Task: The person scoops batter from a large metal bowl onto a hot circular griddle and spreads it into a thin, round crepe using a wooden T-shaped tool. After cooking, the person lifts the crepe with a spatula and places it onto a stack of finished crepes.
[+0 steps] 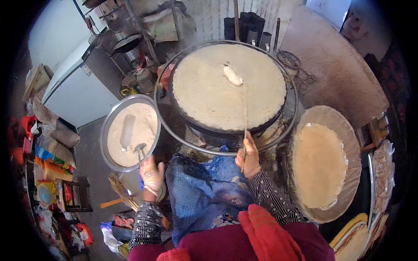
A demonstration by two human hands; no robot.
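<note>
My right hand (pixel 250 157) grips a thin wooden stick (pixel 245 112), which reaches out over a large round griddle (pixel 176 109). A pale sheet of batter (pixel 205 94) covers nearly the whole griddle top. Near the stick's far end lies an elongated lump of batter (pixel 233 75), with a small dark gap in the sheet beside it. My left hand (pixel 152 174), somewhat blurred, has its thumb apart from the fingers. It is by the handle of a metal ladle (pixel 140 147) resting in a metal basin (pixel 107 153) of pale batter (pixel 143 120). A translucent scraper-like piece (pixel 127 132) lies on that batter.
A metal ring (pixel 296 107) surrounds the griddle. To the right stands a plastic-lined basket (pixel 351 182) holding thin tan flatbread (pixel 318 166). A straw brush (pixel 122 191) lies below the basin. A white chest freezer (pixel 81 94) and an oil jug (pixel 144 80) stand at the left.
</note>
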